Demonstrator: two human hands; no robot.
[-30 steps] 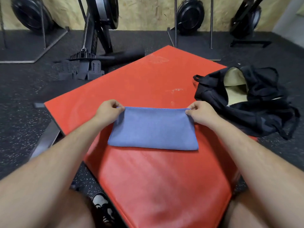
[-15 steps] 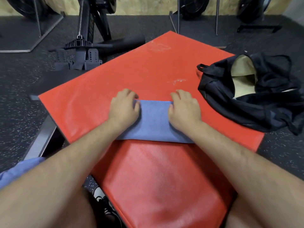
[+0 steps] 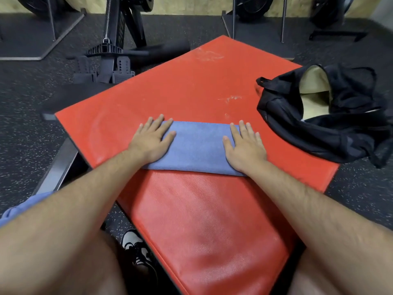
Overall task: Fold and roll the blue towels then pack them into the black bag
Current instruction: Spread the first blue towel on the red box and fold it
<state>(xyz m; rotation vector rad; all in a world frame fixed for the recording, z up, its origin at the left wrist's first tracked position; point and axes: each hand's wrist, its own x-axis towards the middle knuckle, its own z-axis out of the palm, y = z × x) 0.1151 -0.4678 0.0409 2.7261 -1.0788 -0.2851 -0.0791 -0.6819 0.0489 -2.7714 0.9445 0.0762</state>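
Note:
A folded blue towel lies flat across the middle of the red mat. My left hand presses on the towel's left end with straight, spread fingers. My right hand presses flat on its right end the same way. The black bag sits open at the mat's right edge, showing a pale lining. A second piece of blue cloth shows at the lower left, partly hidden by my left arm.
Black gym equipment stands on the dark speckled floor beyond the mat's far left corner. Metal stand legs rise behind the mat. A black and white shoe is on the floor by the mat's near left edge.
Both hands let go of the towel's far corners, came down on the towel, and slid apart to its two ends, flattening it. The towel is now a narrower folded strip.

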